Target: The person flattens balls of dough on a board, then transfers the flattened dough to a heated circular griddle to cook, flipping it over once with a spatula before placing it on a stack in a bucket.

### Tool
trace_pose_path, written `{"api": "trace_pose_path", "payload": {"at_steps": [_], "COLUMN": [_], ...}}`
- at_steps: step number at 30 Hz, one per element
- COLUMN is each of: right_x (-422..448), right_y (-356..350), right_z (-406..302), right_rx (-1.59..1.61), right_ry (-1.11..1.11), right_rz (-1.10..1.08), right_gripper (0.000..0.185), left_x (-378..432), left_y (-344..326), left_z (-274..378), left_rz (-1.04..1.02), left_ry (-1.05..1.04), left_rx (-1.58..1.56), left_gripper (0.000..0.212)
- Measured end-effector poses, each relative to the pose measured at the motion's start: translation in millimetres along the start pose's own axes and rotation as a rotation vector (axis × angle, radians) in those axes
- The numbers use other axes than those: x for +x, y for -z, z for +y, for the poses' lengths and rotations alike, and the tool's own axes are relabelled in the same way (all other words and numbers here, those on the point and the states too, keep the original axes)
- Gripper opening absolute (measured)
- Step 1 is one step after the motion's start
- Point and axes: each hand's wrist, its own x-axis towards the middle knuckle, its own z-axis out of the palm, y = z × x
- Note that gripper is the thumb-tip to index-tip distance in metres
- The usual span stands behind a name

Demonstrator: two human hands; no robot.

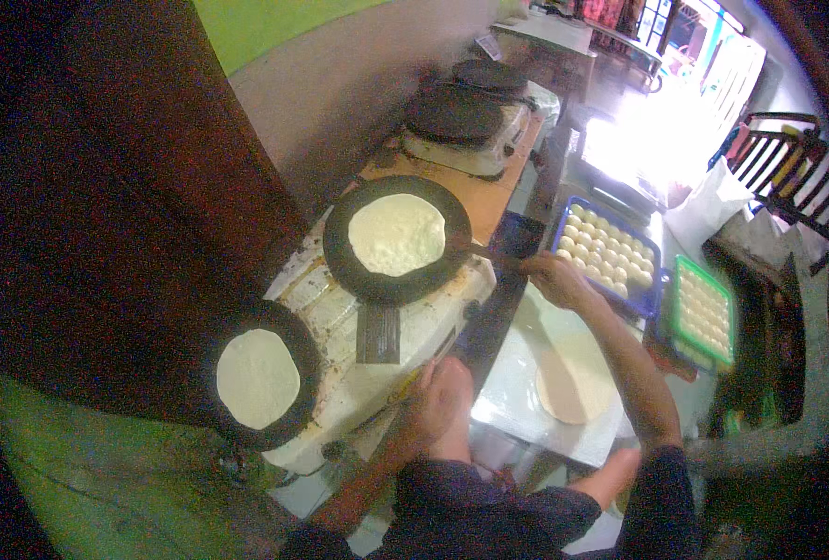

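Observation:
My right hand [558, 278] grips the handle [500, 259] of a dark, flat griddle pan [449, 199] on the white gas stove [330, 329]. A pale round flatbread [397, 234] with uneven patches lies in that pan. My left hand [430, 399] is at the stove's front edge, beside my bent knee; a thin yellow object [407, 381] shows next to its fingers, and whether it is held cannot be told. A second dark pan [306, 350] on the left carries a smoother flatbread [258, 378]. Between the pans sits a dark grooved rectangular plate [378, 334].
On my right, a rolled dough round [575, 385] lies on a glossy white work surface [505, 392]. Past it stand a blue tray [656, 294] and a green tray [733, 315] of dough balls. Another stove [477, 157] with dark pans stands farther back along the wall.

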Motion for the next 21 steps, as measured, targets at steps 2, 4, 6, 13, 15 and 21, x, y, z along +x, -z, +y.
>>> {"api": "trace_pose_path", "payload": {"at_steps": [2,4,6,13,15,21], "right_x": [46,91,109,102,69,-56], "right_y": [-30,-53,-64,-61,-71,-35], "right_z": [17,-15,-46,-30,-37,-51], "right_rx": [0.060,0.239,0.534,0.101,-0.062,0.085], "right_ry": [0.133,0.249,0.263,0.485,0.228,-0.040], "right_rz": [0.030,-0.077,-0.112,0.191,0.075,0.077], "right_gripper": [0.032,0.030,0.028,0.035,0.040,0.028], "left_x": [10,10,7,69,88,214], "left_y": [9,27,49,128,131,164], "left_z": [20,16,14,65,39,-53], "left_rz": [-0.063,-0.038,0.007,0.020,0.071,0.260], "left_ry": [0.033,0.035,-0.007,0.412,0.043,-0.303], "left_rx": [-0.028,-0.041,-0.070,-0.468,-0.499,-0.152], "left_gripper": [0.040,0.035,0.031,0.029,0.029,0.031]}}
